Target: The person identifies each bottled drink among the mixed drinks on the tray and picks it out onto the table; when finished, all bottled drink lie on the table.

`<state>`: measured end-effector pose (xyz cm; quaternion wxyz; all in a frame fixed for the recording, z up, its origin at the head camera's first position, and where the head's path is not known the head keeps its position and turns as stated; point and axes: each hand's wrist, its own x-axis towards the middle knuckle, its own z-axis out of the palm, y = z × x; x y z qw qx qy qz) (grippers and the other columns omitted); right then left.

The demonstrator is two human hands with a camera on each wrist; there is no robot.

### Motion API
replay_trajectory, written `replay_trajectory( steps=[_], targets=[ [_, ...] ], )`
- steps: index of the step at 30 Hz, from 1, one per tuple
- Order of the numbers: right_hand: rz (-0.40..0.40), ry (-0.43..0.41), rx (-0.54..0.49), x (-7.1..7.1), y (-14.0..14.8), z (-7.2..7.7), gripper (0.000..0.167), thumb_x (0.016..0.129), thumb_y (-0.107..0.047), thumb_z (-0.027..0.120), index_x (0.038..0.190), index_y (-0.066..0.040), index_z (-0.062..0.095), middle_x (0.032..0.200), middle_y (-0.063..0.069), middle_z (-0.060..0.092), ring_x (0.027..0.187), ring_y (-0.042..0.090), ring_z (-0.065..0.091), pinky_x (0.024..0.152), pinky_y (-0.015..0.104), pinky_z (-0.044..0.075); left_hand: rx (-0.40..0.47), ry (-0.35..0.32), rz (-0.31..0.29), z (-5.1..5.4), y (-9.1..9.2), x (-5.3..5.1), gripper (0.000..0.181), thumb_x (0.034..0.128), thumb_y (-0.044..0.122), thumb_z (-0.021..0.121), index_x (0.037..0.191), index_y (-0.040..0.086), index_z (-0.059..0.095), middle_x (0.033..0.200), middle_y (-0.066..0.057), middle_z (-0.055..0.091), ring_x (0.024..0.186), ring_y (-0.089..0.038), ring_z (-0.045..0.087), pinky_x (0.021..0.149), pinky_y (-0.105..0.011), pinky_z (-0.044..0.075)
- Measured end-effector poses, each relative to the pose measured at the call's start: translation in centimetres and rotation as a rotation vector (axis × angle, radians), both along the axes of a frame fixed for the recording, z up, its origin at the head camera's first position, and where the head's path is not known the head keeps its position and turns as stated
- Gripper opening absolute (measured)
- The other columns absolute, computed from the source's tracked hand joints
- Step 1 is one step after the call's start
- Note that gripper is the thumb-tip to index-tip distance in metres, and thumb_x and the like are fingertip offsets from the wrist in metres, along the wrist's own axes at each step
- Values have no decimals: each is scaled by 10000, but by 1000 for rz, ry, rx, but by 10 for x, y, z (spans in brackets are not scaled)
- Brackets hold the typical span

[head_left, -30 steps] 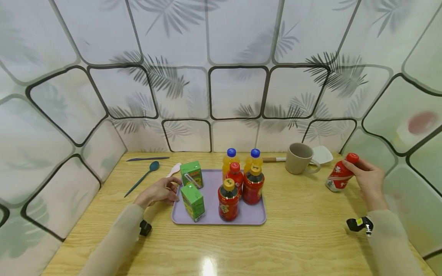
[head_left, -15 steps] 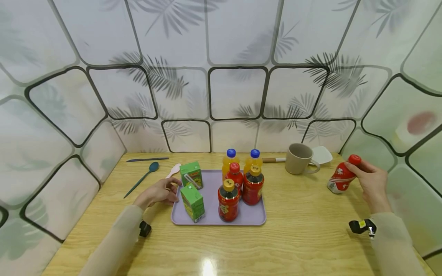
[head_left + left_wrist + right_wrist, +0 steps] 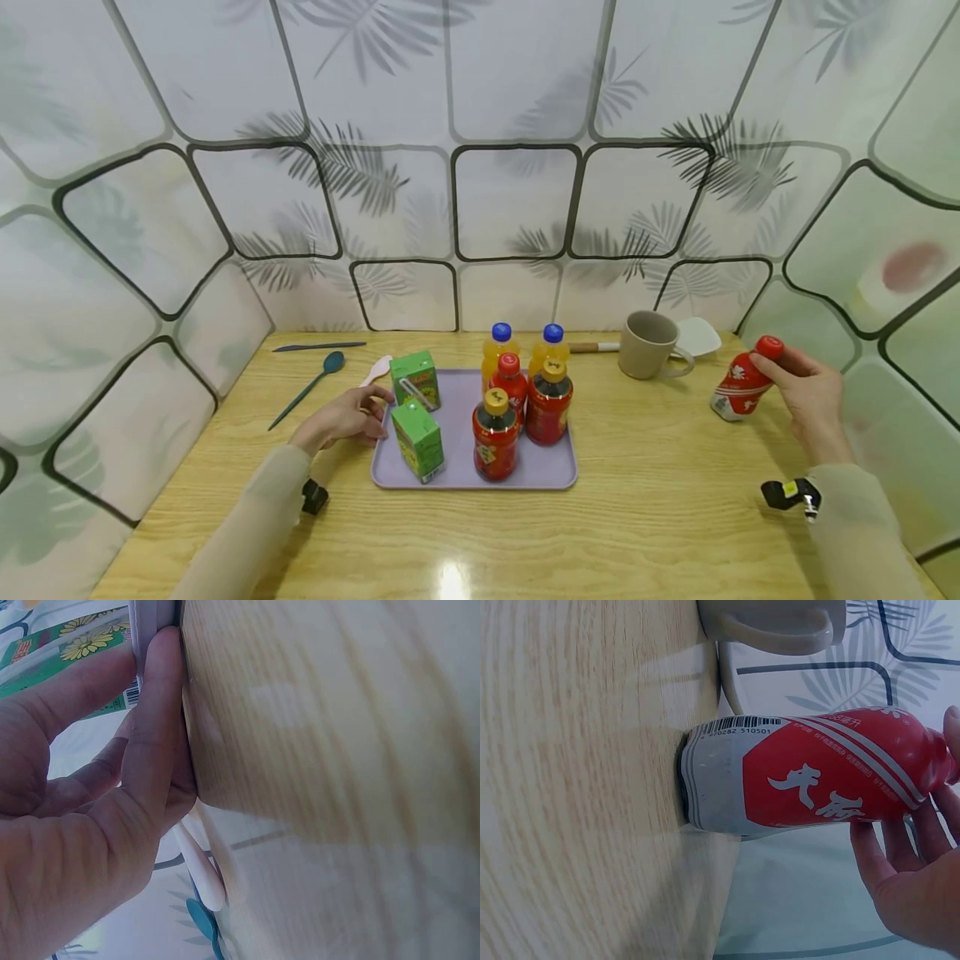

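In the head view, my left hand (image 3: 347, 419) is at the left end of a lilac tray (image 3: 459, 477), with thumb and fingers pinching its rim. Two green juice boxes (image 3: 418, 442) stand on the tray close to that hand. Farther right on it are red-labelled drink bottles with gold caps (image 3: 495, 446), a red-capped bottle (image 3: 510, 383) and orange drink bottles with blue caps (image 3: 500, 350). Off to the far right, my right hand (image 3: 808, 400) holds a red and white bottle (image 3: 802, 776) near its red cap. Its base is down at the tabletop; contact is hard to tell.
A beige mug (image 3: 648, 346) stands behind and left of the held bottle, beside a white spatula head (image 3: 697, 337). At the back left lie a dark blue knife (image 3: 318, 346), a teal spoon (image 3: 307, 390) and a pale pink utensil (image 3: 377, 369). Patterned curtains border the wooden table (image 3: 637, 533).
My right hand has shifted slightly right and nearer with the red and white bottle, mostly in the first half second. The left hand and the tray stay in place.
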<state>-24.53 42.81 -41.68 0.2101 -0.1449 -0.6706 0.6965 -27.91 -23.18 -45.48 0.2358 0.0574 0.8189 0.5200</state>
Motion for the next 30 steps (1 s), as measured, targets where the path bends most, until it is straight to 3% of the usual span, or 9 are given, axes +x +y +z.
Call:
replay_trajectory(
  steps=[6,11,16,22,30],
  targets=[
    [-5,83,-51,5,-4,6,364,782,-50,804,1106,-192,717,910,-202,702,852,-61,613,694,38,478,-4,0,-3,1,0,1,515,820,-85,666,1294,-10,482,966,-134,485,783,-196,538,651,-317,588],
    [-144,57,-45,5,-11,19,407,749,-114,844,1136,-142,722,889,-177,698,872,-24,593,679,43,465,-5,-5,-1,1,0,0,523,822,-84,669,1304,-13,478,968,-129,483,788,-193,541,659,-318,592],
    [-225,109,-53,3,-19,28,263,773,-90,818,1030,-91,761,823,-114,704,737,29,607,627,87,474,-2,-8,1,-1,0,-1,525,819,-82,678,1300,-9,482,968,-125,478,785,-188,540,662,-314,593],
    [-195,189,-17,2,-31,34,167,827,-67,759,991,-36,761,784,-90,711,652,57,595,565,109,481,-3,-9,14,-1,-1,0,520,814,-94,676,1291,-5,488,972,-130,476,779,-186,544,662,-306,592],
    [-62,213,-32,5,-57,32,162,830,-65,757,983,-16,742,784,-76,726,670,62,626,576,119,507,4,-5,9,0,-1,2,519,812,-89,676,1289,0,492,973,-129,472,784,-187,532,657,-304,588]
  ],
)
